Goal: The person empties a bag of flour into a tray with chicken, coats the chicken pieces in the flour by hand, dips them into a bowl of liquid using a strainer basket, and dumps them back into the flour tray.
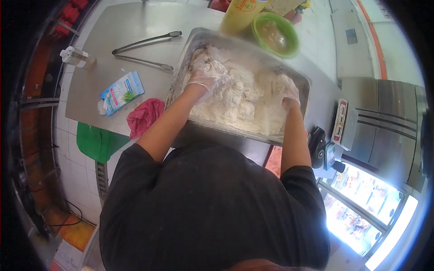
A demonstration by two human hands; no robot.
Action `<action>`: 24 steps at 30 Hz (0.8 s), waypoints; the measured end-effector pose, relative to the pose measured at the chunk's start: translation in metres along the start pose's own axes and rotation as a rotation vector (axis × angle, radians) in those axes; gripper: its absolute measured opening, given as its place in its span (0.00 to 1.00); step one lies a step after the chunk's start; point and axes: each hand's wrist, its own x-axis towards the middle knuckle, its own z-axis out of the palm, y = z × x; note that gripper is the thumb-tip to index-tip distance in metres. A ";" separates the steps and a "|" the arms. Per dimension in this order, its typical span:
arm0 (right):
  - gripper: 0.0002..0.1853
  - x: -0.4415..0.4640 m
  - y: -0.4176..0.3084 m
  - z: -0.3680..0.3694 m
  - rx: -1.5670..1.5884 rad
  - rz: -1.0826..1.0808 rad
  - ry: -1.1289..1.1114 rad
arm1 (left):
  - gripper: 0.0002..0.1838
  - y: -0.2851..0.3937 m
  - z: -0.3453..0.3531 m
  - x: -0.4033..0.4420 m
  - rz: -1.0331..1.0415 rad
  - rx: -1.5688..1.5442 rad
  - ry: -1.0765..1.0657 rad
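Observation:
A deep metal tray holds white flour and several lumpy, flour-coated pieces; what lies under the coating is hidden. Both my hands wear clear plastic gloves. At the tray's left side, my left hand is closed around a flour-coated clump, its fingers partly covered in flour. Near the right wall, my right hand reaches down into the flour. Flour and dust hide its fingertips, so its grip does not show.
Left of the tray on the metal table lie black tongs, a blue-white packet, a pink cloth and a clear bottle. Behind it stand a green basket and a yellow container. A lit display fridge is at right.

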 end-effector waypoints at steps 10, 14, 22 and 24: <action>0.36 0.049 0.021 -0.016 -0.783 0.051 -0.095 | 0.10 0.005 -0.009 0.005 0.060 0.134 -0.090; 0.39 0.040 0.040 -0.007 -0.991 -0.292 0.149 | 0.10 0.009 -0.017 0.006 0.056 0.085 -0.061; 0.26 0.069 0.060 -0.053 -1.307 -0.407 -0.124 | 0.13 0.033 -0.089 0.008 -0.102 -0.161 -0.410; 0.22 0.013 -0.010 -0.029 -1.159 -0.324 -0.164 | 0.19 0.044 -0.108 0.017 -0.378 -0.707 -0.274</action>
